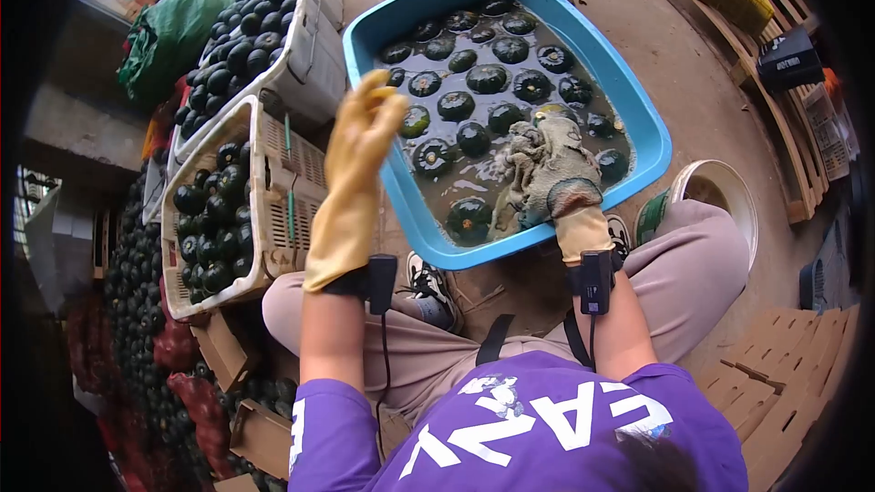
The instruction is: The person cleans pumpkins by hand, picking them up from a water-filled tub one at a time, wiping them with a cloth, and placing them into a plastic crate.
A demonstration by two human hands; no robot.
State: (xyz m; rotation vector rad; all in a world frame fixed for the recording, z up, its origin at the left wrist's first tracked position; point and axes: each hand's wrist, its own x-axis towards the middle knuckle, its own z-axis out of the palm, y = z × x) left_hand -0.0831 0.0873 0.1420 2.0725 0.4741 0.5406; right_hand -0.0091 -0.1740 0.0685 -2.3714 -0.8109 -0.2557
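Your purple shirt with white letters [538,428] is closest to the camera, and your bent knees in tan trousers sit just past it. On the left, white plastic crates full of dark green round squashes [214,210] stand beside you. Your left hand in a yellow rubber glove [360,150] is up in the air with its fingers loosely curled and holding nothing. It hangs over the rim of the big blue plastic tub [365,36], so drips may fall on the crates. Your right hand in a dirty grey glove [556,173] is down in the muddy water, gripping a soggy grey rag [515,159]. The squashes in the tub [486,78] are round, dark and shiny wet. They look slippery, so one could slide from your grip and splash.
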